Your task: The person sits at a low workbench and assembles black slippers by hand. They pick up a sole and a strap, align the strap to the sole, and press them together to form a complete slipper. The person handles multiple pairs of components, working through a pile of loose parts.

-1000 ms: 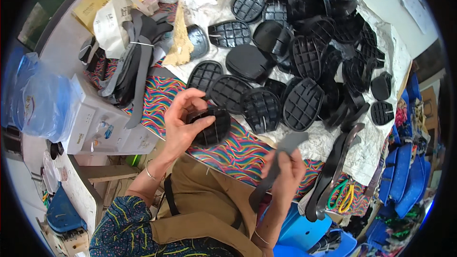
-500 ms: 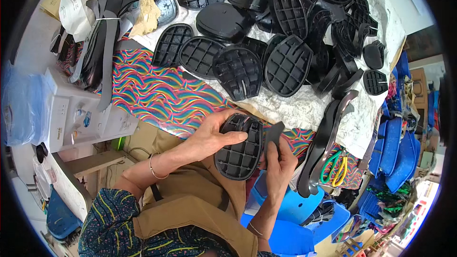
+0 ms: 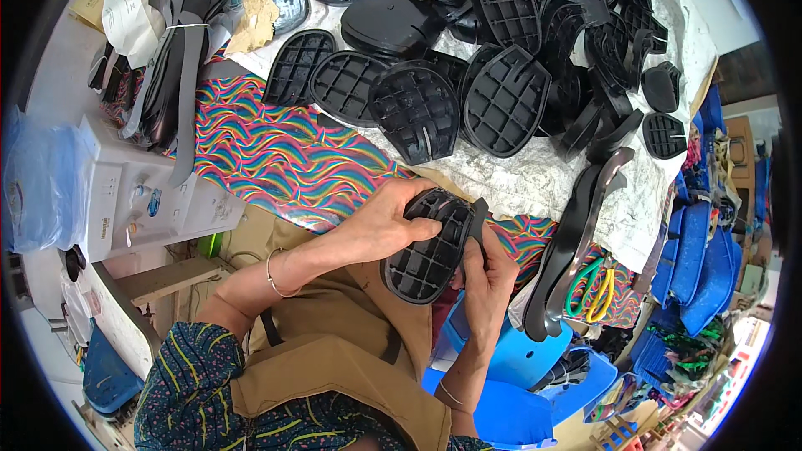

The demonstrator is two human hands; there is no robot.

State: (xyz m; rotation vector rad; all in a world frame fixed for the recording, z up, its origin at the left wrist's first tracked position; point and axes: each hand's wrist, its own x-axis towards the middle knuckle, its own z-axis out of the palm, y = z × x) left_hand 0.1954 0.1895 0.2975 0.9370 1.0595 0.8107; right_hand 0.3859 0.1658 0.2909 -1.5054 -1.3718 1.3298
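Observation:
My left hand (image 3: pixel 386 221) is closed round a black shoe heel piece (image 3: pixel 420 266), its thumb lying over the hollow, gridded underside. Held in front of my apron, the piece has its rounded end toward me. In my right hand (image 3: pixel 489 278), a short dark strip (image 3: pixel 478 219) is pinched between thumb and fingers. The strip runs along the right edge of the heel piece; its lower part is hidden by my fingers, and I cannot tell how firmly it touches. Beyond my hands, several similar gridded heel pieces (image 3: pixel 506 102) lie piled on a white sheet (image 3: pixel 501 169).
Long curved black strips (image 3: pixel 558 255) hang at the table's right edge beside green-and-yellow-handled scissors (image 3: pixel 601 292). A tied bundle of strips (image 3: pixel 180 58) rests at the left on the patterned tablecloth (image 3: pixel 276 146). Blue bins (image 3: pixel 493 409) stand below right, and a white dispenser (image 3: pixel 125 200) at left.
The dark strip in my right hand has come left, from beside the heel piece to its right edge. The heel piece has risen slightly in view.

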